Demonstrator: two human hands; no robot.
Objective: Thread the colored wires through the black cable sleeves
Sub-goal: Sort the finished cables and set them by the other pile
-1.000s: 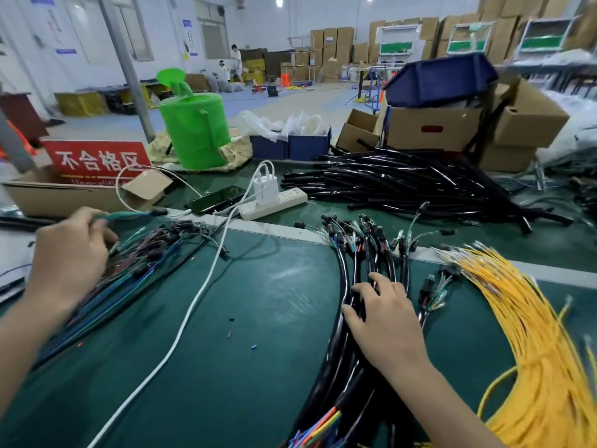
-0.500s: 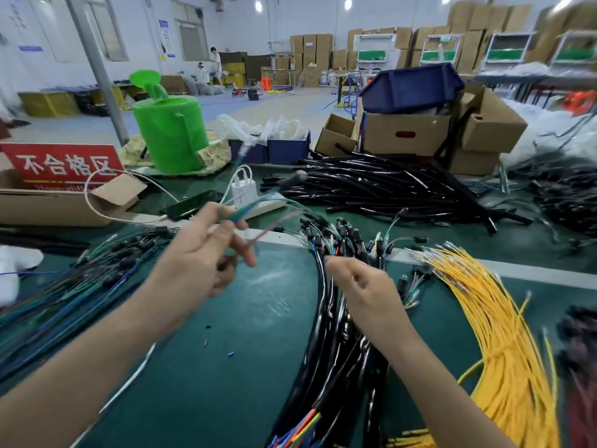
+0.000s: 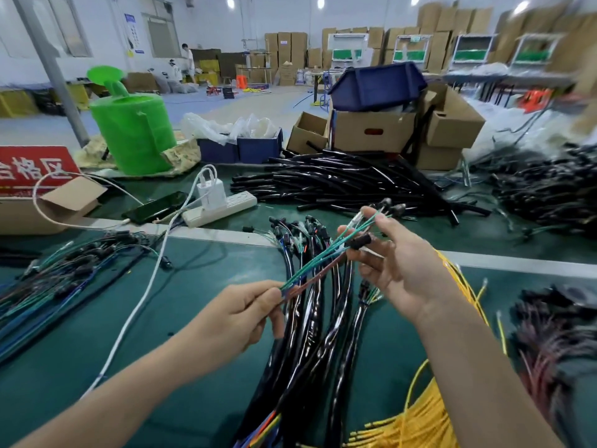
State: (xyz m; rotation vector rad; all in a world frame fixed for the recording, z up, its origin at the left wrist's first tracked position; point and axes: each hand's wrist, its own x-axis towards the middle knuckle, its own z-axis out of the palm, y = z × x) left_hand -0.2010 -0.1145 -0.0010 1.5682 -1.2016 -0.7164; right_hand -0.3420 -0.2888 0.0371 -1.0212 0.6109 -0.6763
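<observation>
As left hand (image 3: 239, 321) and right hand (image 3: 403, 266) pinch the colored wires (image 3: 318, 260) slanting between them, black cable sleeves (image 3: 339, 185) lie beyond the right.

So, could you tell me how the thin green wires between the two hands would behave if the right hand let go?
Probably floppy: the green wires look thin and span straight only between the left hand and right hand. Likely very light, as fingers alone pinch them. The black connector at the right end might drag that end down.
</observation>
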